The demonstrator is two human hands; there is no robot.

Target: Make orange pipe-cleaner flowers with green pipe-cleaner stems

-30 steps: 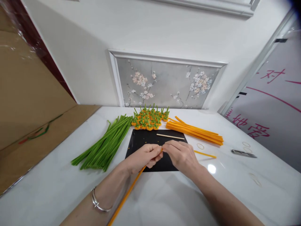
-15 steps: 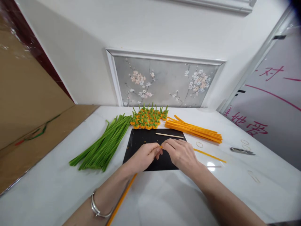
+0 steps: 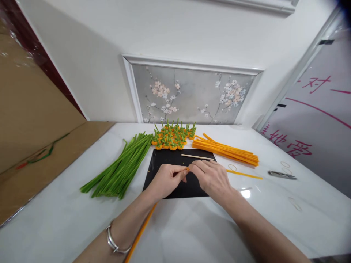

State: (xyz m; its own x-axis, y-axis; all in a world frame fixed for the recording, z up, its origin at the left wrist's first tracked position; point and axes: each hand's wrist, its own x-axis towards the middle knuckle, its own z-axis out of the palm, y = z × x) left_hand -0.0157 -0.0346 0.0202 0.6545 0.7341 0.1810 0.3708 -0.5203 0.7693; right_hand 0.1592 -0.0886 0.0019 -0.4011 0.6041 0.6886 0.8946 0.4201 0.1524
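Above a black mat (image 3: 175, 190), my left hand (image 3: 168, 179) and my right hand (image 3: 210, 178) meet at the fingertips, both pinched on orange pipe cleaners. A tiny orange bit shows between them. One orange strand (image 3: 245, 174) sticks out to the right past my right hand, and another (image 3: 142, 232) runs down beside my left forearm. How the strands join is hidden by the fingers. A thin pale stick (image 3: 197, 157) lies on the mat behind my right hand.
Green pipe cleaners (image 3: 120, 170) are piled on the left. Small orange-and-green pieces (image 3: 172, 138) stand behind the mat, beside an orange bundle (image 3: 225, 151). Metal snips (image 3: 282, 175) and rubber bands (image 3: 294, 204) lie at the right. Cardboard (image 3: 41, 160) borders the table's left.
The orange strand to the right has swung slightly upward toward the back. My left fingers have shifted their pinch a little; my right hand has hardly moved.
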